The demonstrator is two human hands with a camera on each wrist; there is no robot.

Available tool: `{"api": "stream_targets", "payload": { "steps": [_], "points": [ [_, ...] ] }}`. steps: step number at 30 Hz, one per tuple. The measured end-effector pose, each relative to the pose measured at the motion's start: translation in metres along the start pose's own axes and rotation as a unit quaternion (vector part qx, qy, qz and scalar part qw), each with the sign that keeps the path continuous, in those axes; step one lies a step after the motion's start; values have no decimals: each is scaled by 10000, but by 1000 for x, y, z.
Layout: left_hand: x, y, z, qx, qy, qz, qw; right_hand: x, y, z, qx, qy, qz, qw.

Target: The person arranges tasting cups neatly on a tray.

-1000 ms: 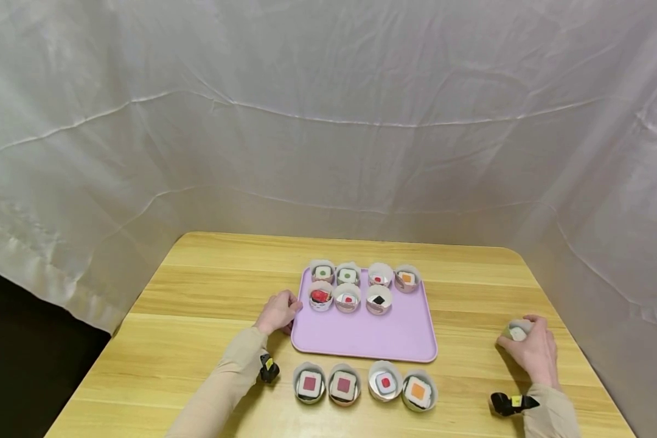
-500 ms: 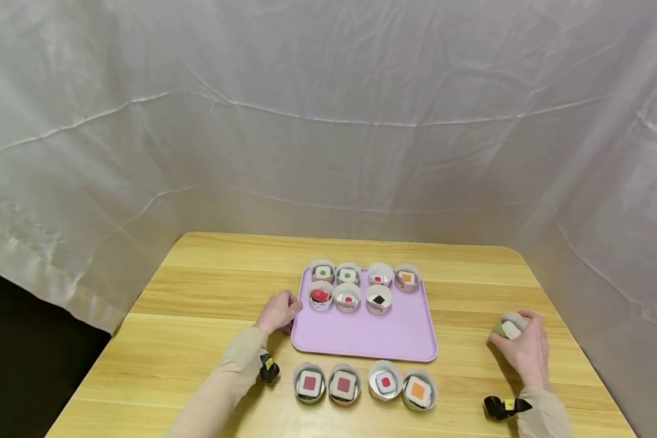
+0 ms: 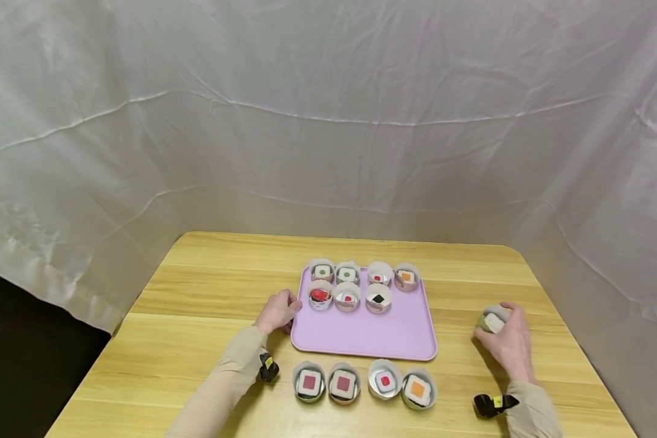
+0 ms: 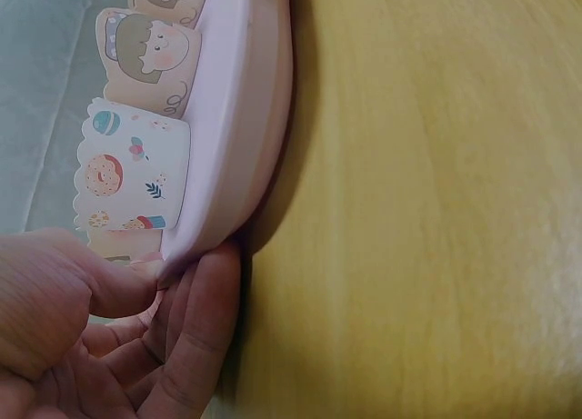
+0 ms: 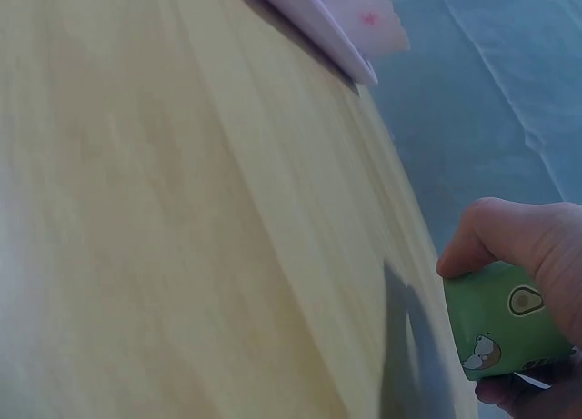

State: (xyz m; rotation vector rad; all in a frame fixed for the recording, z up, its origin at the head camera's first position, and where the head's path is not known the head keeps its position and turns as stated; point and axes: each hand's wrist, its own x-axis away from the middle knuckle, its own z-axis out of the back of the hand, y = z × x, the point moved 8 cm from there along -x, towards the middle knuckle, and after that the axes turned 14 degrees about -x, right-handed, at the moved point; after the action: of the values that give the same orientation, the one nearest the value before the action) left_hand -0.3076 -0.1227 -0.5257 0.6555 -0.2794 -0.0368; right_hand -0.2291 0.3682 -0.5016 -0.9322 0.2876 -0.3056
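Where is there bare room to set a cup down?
The tray is bare between its front rim and its seven cups; the table, between tray and right hand, and left of the left hand. Crowded: the tray's far half, and the table in front, with four cups.

The right hand [image 3: 507, 342] partly hides the green cup [image 5: 491, 310].

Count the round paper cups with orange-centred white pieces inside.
2: one cup on the rectangular lilac tray, back right; another cup at the right end of the near row. The right hand partly hides the piece in a green cup.
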Motion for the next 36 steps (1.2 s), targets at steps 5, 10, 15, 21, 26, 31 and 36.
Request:
{"api": "stream_targets", "payload": {
  "steps": [5,10,15,21,26,31,36],
  "points": [
    [0,0,0,5,-1,1,10000,0,-9,-9,-38,-165,79,9998],
    [-1,0,0,34,-18,14,10000,0,-19,-17,-31,-291,252,9993],
    [-1,0,1,-1,7,-8,10000,0,-29,-25,-4,-400,390,9984],
    [-1,0,0,-34,5,-5,10000,-1,-41,-34,16,-561,620,9965],
    [-1,0,0,-39,-4,11,10000,-1,-50,-41,20,-634,908,9938],
    [-1,0,0,-20,3,11,10000,-2,-59,-47,-27,-730,1157,9906],
    [-1,0,0,-13,29,-2,10000,-2,-67,-55,-53,-880,1298,9876]
  ]
}}
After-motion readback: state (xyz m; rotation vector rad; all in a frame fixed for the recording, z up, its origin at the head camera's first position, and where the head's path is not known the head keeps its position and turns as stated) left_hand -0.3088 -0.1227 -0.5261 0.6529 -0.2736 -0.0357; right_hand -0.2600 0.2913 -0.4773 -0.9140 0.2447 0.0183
